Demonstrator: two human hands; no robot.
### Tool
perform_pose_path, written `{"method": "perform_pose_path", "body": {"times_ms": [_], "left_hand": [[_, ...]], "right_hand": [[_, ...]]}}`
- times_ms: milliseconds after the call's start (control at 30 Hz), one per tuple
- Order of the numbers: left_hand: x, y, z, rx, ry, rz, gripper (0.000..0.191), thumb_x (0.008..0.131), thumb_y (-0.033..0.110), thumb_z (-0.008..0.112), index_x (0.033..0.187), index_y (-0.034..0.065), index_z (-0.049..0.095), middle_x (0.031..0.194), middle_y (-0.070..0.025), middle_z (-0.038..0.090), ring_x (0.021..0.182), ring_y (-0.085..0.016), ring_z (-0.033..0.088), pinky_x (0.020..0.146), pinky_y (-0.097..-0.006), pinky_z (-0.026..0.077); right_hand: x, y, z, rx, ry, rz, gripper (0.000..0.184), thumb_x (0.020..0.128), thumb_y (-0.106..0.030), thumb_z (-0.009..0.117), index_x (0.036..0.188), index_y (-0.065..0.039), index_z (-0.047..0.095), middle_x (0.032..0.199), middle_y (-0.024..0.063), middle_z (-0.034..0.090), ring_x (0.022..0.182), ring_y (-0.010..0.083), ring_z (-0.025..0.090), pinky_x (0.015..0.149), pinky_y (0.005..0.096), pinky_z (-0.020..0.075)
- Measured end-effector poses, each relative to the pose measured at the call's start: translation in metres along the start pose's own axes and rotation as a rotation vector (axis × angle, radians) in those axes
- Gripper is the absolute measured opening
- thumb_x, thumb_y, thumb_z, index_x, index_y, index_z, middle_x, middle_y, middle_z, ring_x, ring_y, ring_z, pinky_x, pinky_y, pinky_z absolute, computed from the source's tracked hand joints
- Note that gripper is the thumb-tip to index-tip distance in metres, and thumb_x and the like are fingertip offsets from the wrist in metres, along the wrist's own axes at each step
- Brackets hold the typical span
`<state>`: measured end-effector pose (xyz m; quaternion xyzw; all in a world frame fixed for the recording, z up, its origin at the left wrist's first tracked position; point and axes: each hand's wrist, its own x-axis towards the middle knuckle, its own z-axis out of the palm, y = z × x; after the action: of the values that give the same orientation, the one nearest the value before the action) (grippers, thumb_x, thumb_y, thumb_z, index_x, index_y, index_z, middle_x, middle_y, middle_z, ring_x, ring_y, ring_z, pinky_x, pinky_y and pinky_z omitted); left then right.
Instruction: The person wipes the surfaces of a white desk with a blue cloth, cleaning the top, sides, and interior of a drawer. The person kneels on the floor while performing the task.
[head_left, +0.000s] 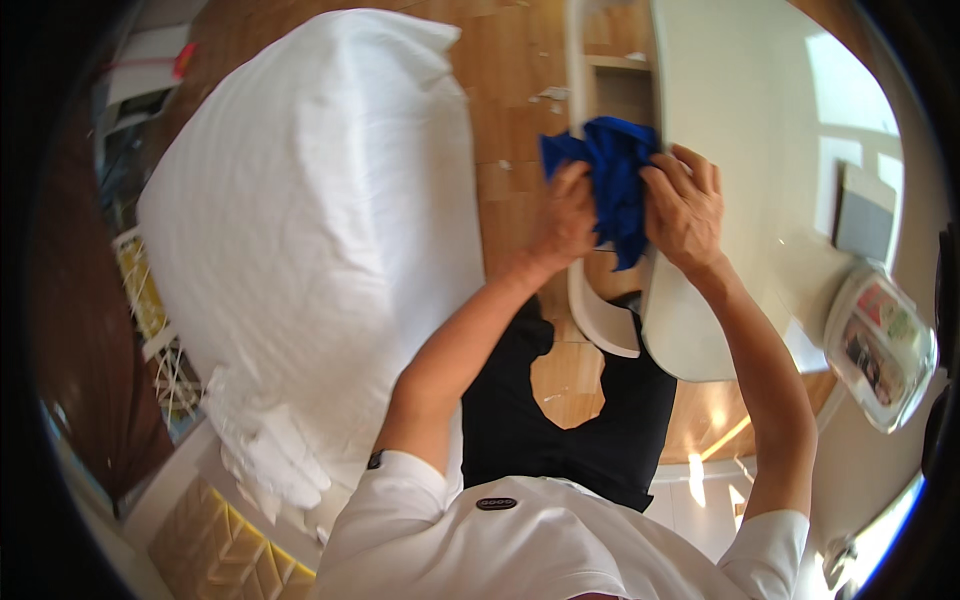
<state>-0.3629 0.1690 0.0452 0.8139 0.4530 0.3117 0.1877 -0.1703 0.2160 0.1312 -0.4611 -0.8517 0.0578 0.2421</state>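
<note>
A crumpled blue cloth (619, 180) is bunched between my two hands, over an open drawer (609, 330) of a cream-topped cabinet. My left hand (568, 214) grips the cloth's left side, its fingers curled and slightly blurred. At the edge of the glossy cabinet top (739, 187), my right hand (684, 202) has its fingers bent against the cloth's right side. Whether those fingers pinch the cloth or only press on it is hard to tell. Part of the drawer's inside lies hidden under the cloth and hands.
A bed with a white cover (315, 195) stands at the left. Scraps of paper (553, 94) lie on the wooden floor (510, 142). A clear container (881, 349) and a grey and white flat object (866, 214) are at the right. White bundled items (270, 450) rest by the bed's near corner.
</note>
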Motion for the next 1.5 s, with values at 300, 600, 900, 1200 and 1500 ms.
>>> {"method": "perform_pose_path", "body": {"times_ms": [300, 600, 900, 1200, 1500], "left_hand": [[0.010, 0.023, 0.013, 0.180, -0.029, -0.073, 0.018, 0.067, 0.013, 0.061, 0.075, -0.0013, 0.069, 0.099, -0.0173, 0.059, 0.124, -0.038, 0.044, 0.110, -0.0569, 0.034], [0.012, 0.031, 0.022, 0.305, -0.097, -0.148, 0.021, 0.070, 0.012, 0.061, 0.084, 0.0017, 0.073, 0.105, -0.0142, 0.062, 0.128, -0.034, 0.041, 0.114, -0.0559, 0.029], [0.012, 0.034, 0.015, 0.277, -0.198, -0.164, 0.026, 0.072, 0.019, 0.060, 0.086, 0.0003, 0.072, 0.105, -0.0129, 0.064, 0.128, -0.035, 0.039, 0.115, -0.0573, 0.024], [0.010, 0.041, 0.009, 0.138, -0.442, -0.149, 0.031, 0.078, 0.022, 0.059, 0.099, 0.0023, 0.071, 0.116, -0.0147, 0.062, 0.132, -0.037, 0.036, 0.115, -0.0622, 0.015], [0.018, 0.030, -0.017, 0.224, -0.648, 0.026, 0.029, 0.078, 0.020, 0.059, 0.100, 0.0054, 0.071, 0.123, -0.0162, 0.056, 0.131, -0.040, 0.033, 0.107, -0.0662, 0.019]], "right_hand": [[-0.007, 0.006, 0.006, 0.019, -0.074, 0.030, 0.021, 0.082, -0.004, 0.062, 0.103, -0.005, 0.066, 0.108, 0.0101, 0.065, 0.115, 0.0332, 0.054, 0.094, 0.0446, 0.0427], [-0.014, 0.012, 0.011, 0.010, -0.124, 0.030, 0.016, 0.089, -0.006, 0.060, 0.104, -0.006, 0.065, 0.110, 0.0101, 0.066, 0.118, 0.0334, 0.053, 0.096, 0.0456, 0.0414], [-0.011, 0.010, 0.007, 0.052, -0.165, 0.048, 0.017, 0.088, -0.005, 0.060, 0.104, -0.004, 0.065, 0.112, 0.0109, 0.065, 0.119, 0.0334, 0.053, 0.094, 0.0463, 0.0404], [-0.027, 0.009, 0.006, -0.002, -0.189, 0.087, 0.020, 0.086, -0.006, 0.058, 0.104, -0.005, 0.066, 0.113, 0.0106, 0.065, 0.120, 0.0314, 0.052, 0.089, 0.0438, 0.0406], [-0.012, -0.004, 0.000, 0.077, -0.176, 0.158, 0.018, 0.082, -0.007, 0.059, 0.098, -0.004, 0.066, 0.112, 0.0094, 0.065, 0.119, 0.0261, 0.053, 0.083, 0.0418, 0.0416]]}}
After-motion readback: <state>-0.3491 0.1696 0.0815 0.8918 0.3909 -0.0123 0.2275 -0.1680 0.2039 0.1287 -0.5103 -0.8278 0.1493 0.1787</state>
